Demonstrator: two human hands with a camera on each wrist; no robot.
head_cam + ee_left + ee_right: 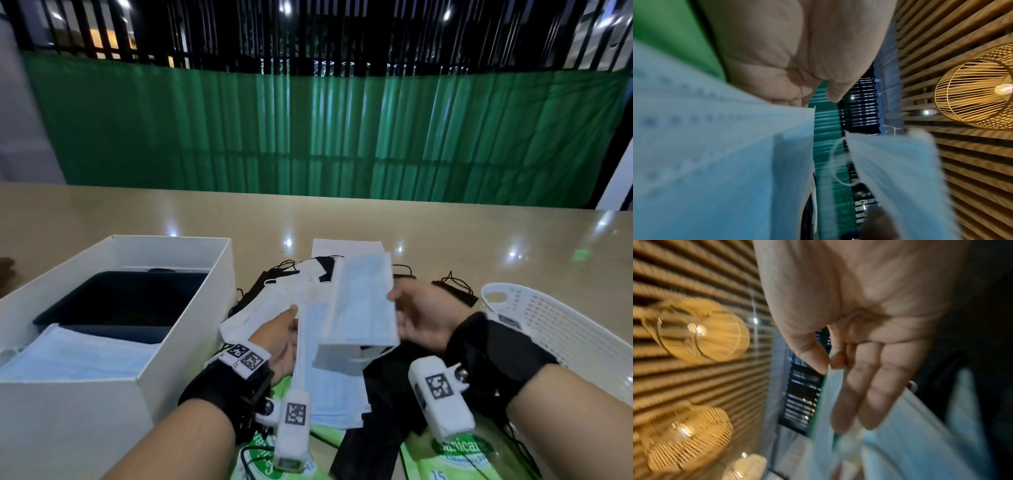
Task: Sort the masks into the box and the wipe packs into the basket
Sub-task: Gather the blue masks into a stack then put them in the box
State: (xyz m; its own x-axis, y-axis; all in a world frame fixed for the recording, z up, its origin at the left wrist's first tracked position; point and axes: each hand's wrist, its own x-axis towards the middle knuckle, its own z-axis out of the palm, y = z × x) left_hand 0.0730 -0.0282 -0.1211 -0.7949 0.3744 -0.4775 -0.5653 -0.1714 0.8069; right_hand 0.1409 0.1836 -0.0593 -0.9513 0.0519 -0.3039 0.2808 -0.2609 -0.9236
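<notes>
Glossy beige table (445, 233): our right hand (423, 313) pinches one blue mask (359, 308), our left hand (279, 337) holds another edge-on; ear loops may snag before the box (191, 329).

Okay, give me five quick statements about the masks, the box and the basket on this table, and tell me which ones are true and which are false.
1. The right hand pinches a light blue mask. True.
2. The white box holds no masks yet. False: a light blue mask already lies in its near end.
3. The white basket sits at the person's right. True.
4. The left hand grips a green wipe pack. False: it holds another light blue mask, and the wipe packs lie on the table.
5. Every mask on the table is blue. False: black masks lie there too.
</notes>
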